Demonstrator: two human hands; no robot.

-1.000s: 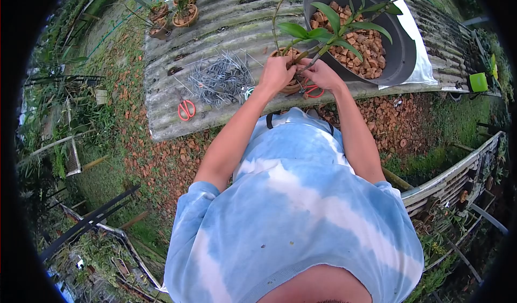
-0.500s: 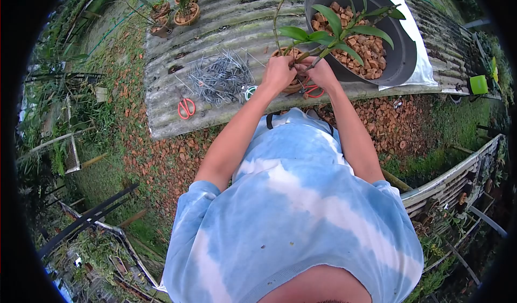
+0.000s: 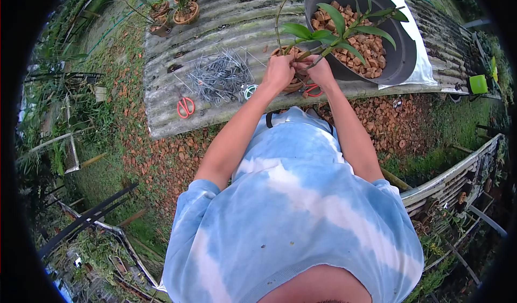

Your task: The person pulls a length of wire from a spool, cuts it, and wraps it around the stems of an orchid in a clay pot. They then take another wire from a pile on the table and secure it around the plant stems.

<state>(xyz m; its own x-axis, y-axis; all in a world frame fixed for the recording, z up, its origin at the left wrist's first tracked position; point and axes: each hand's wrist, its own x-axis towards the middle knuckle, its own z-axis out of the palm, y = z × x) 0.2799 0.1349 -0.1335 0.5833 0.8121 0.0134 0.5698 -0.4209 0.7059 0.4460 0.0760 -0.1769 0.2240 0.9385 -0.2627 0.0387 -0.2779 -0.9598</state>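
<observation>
An orchid-like plant [image 3: 335,40] with long green leaves stands in a small clay pot [image 3: 294,86], its stems leaning to the right. At the stem base, my left hand [image 3: 279,70] and my right hand [image 3: 321,72] meet with fingers pinched together above the pot. Whatever lies between the fingertips is too small to make out. Red-handled pliers or cutters [image 3: 313,90] lie partly hidden beside the pot, under my right hand. To the left are a heap of bent metal wires [image 3: 219,77], a roll of green-white tie [image 3: 250,91] and red-handled scissors [image 3: 186,107].
A large dark tub [image 3: 401,61] of brick chunks [image 3: 370,53] stands on a white sack [image 3: 425,61] at the right. Several potted plants [image 3: 186,13] sit at the back left of the corrugated sheet table [image 3: 167,117]. A bright green container [image 3: 477,84] is at far right.
The plant's leaves have shifted slightly to the right. Both hands stay at the stem base, with only small finger movement.
</observation>
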